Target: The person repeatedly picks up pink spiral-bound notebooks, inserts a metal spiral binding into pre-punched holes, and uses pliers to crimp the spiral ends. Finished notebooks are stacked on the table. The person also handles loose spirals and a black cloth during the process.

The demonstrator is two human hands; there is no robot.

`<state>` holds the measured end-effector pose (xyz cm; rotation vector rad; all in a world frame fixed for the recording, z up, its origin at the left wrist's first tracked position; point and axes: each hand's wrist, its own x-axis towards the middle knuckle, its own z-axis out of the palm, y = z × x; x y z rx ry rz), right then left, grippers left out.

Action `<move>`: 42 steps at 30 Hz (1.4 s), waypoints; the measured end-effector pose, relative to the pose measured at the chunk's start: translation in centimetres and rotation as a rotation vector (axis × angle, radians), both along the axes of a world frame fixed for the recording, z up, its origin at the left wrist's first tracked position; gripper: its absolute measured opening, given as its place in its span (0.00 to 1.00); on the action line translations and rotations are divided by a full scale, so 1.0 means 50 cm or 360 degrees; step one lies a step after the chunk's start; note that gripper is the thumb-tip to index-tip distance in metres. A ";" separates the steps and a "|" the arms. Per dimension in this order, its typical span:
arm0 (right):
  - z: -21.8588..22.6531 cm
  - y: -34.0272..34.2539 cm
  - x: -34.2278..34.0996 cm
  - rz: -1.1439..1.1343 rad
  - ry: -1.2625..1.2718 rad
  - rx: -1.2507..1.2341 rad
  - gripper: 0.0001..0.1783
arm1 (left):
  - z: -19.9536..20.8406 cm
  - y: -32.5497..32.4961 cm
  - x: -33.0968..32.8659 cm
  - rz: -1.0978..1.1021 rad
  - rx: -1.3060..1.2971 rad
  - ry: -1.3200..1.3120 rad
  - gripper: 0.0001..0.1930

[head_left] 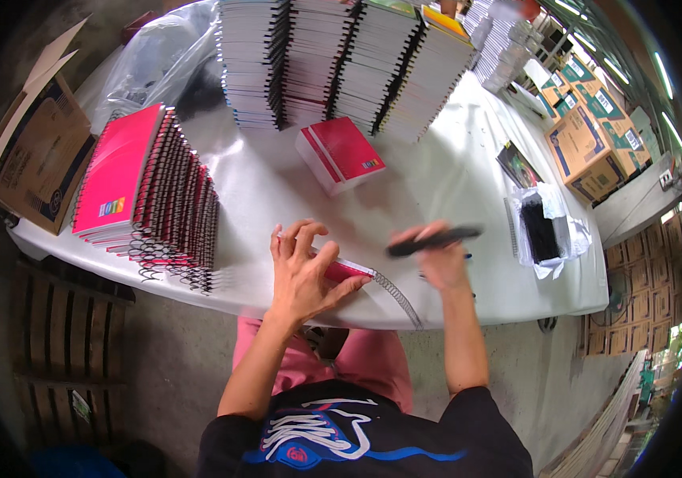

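Near the front edge of the table, my left hand [301,272] is closed over a small red notebook [345,272], its thumb pressing the near side. From the notebook's right end a thin wire spiral coil [401,298] trails in a curve to the table edge. Just right of it, my right hand [443,264] grips a long black tool [436,240] above the table; motion blurs it, so its kind is unclear. Beyond both hands lies a block of small sheets with red covers [349,151], showing no coil.
A stack of red spiral notebooks [121,163] stands at left, beside an opened cardboard box [34,151]. Tall stacks of bound books [317,60] line the back, with clear plastic [157,64] beside them. At right lie a black item in white wrapping [538,231] and cartons [588,151].
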<state>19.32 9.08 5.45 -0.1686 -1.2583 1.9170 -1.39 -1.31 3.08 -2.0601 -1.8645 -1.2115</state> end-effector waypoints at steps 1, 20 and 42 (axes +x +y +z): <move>-0.004 -0.013 -0.007 0.0026 -0.0468 0.0303 0.17 | 0.001 0.000 0.001 -0.0022 -0.0022 -0.0012 0.27; 0.026 -0.003 -0.035 0.0049 -0.0123 0.0580 0.09 | 0.019 0.014 -0.006 -0.0153 0.0015 -0.0212 0.26; 0.036 -0.025 -0.123 -0.0167 -0.0768 0.0973 0.14 | -0.059 0.024 -0.026 -0.0261 -0.0205 -0.1291 0.50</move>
